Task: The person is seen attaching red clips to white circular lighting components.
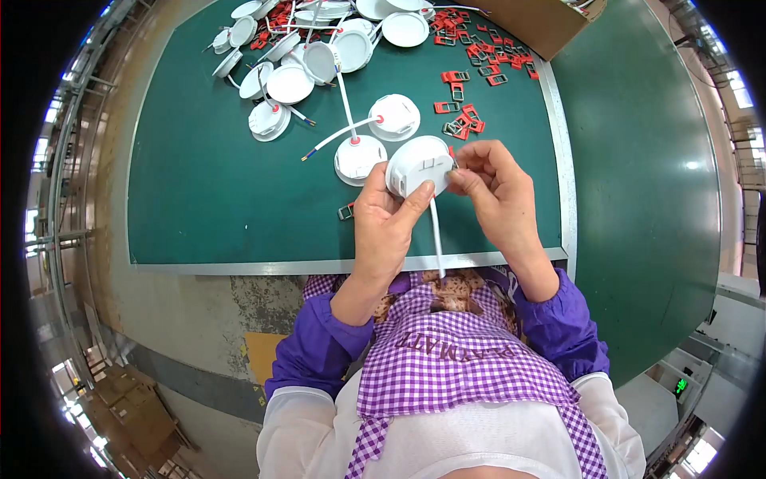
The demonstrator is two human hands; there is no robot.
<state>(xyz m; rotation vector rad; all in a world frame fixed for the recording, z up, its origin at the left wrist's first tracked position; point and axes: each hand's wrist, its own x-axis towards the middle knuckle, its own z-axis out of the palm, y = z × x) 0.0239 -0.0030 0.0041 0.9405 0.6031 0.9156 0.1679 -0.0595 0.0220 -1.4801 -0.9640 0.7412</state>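
My left hand [388,226] grips a round white downlight [420,164] by its lower left rim, thumb on its back. A white cable [436,239] hangs from the light toward my apron. At the light's right edge, my right hand [496,188] is closed in a pinch. A bit of red and metal shows by its fingertips, like the spring clips on the table; the fingers mostly hide it. Just beyond lie two more downlights, one nearer [361,160] and one farther [394,117], with cables attached. One loose spring clip [346,211] lies left of my left hand.
The green table [231,199] has a pale metal edge [303,267] in front of me. Many white downlights [290,84] are heaped at the far left. Red-and-metal spring clips [469,120] lie scattered at the far right, near a cardboard box [536,24]. Another green surface [638,199] adjoins on the right.
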